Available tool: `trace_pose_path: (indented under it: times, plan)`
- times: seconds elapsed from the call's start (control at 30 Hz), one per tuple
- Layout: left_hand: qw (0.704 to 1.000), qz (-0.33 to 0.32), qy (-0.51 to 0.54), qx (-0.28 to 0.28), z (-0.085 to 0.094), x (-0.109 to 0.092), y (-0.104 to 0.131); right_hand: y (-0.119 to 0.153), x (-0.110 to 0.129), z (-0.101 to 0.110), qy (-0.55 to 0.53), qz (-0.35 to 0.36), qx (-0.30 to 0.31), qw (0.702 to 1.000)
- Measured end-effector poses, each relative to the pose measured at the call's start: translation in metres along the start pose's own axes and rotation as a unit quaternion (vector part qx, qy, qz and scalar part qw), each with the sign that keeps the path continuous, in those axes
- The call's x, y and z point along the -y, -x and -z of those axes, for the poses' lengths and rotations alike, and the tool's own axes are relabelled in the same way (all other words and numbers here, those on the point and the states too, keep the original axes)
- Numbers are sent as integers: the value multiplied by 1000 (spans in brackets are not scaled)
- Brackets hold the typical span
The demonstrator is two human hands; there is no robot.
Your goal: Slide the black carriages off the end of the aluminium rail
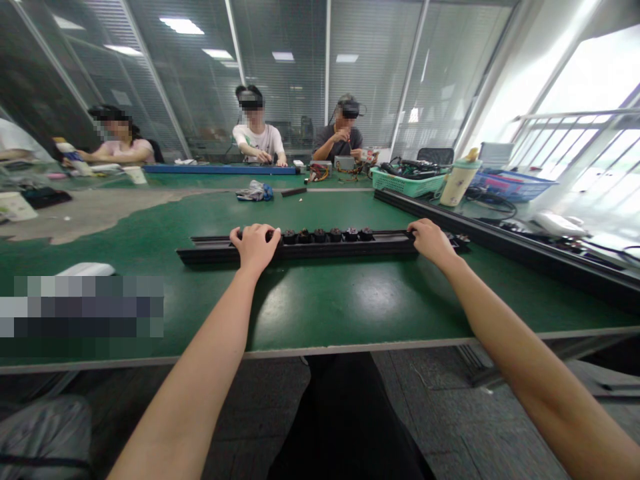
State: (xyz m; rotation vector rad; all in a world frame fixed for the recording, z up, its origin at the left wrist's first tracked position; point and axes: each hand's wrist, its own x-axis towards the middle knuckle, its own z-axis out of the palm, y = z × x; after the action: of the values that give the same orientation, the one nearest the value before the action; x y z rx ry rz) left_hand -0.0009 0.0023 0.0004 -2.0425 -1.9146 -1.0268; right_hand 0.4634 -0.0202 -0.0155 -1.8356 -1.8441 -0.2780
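A long black channel rail [345, 251] lies across the green table in front of me. A row of short round black parts [320, 235] sits in its channel, between my hands. My left hand [256, 243] bends over the rail left of that row, fingers closed on it and partly hiding it. To the right, my right hand [434, 241] has its fingers pinched at the rail's far edge; what lies under the fingertips is hidden. A few small dark parts [461, 241] show just beyond my right hand.
Another long black rail [500, 237] runs diagonally along the right. Behind it are a green basket [407, 184] of cables, a yellow cup [459, 181] and a blue basket [520, 187]. A crumpled cloth [255, 191] lies ahead. Several people sit at the far side, near a blue bar [220, 170].
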Motion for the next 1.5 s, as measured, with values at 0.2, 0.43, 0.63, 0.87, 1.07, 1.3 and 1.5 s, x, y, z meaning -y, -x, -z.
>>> trace_pose_path:
  times: [0.2,0.43,0.63,0.87,1.07,1.3,1.5]
  plan:
    - [1000,3,-2,0,1,-1,0,1,1,1,4,1,-3,1000]
    - [1000,4,2,3,0,0,0,1,1,2,8,-5,7,1000]
    - [1000,2,6,2,0,0,0,1,2,2,5,-10,6,1000]
    - [1000,3,1,5,0,1,-1,0,1,3,25,-6,15,1000]
    - [1000,0,0,2,0,0,0,0,-1,5,22,-16,15,1000]
    - [1000,1,-3,-2,-3,1,-1,0,-5,5,16,-25,15,999]
    - [1000,0,-1,-3,-3,1,-1,-1,-6,5,26,-25,17,999]
